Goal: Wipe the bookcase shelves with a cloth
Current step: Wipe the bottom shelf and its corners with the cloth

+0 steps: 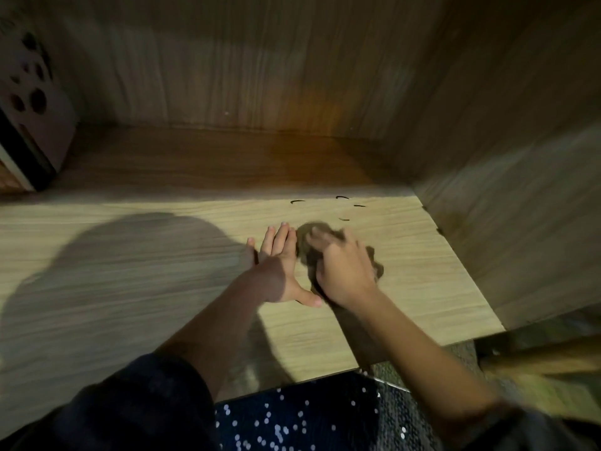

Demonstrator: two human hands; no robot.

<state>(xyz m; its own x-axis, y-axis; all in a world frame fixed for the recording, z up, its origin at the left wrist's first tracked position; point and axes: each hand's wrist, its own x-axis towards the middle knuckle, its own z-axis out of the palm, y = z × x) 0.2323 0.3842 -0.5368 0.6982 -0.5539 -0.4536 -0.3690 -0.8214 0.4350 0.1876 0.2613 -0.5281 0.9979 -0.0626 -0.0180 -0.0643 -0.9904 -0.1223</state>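
A light wood-grain bookcase shelf fills the view, lit at the front and dark toward the back. My right hand presses down on a dark brown crumpled cloth on the right half of the shelf; the hand is blurred. Cloth edges show beyond the fingers and to the right of the palm. My left hand lies flat on the shelf right beside the cloth, fingers apart, thumb pointing toward the right hand.
A few small dark curved bits lie on the shelf just beyond the cloth. A perforated box-like object leans at the back left. The bookcase's side wall rises at the right. Sequined dark fabric lies below the shelf's front edge.
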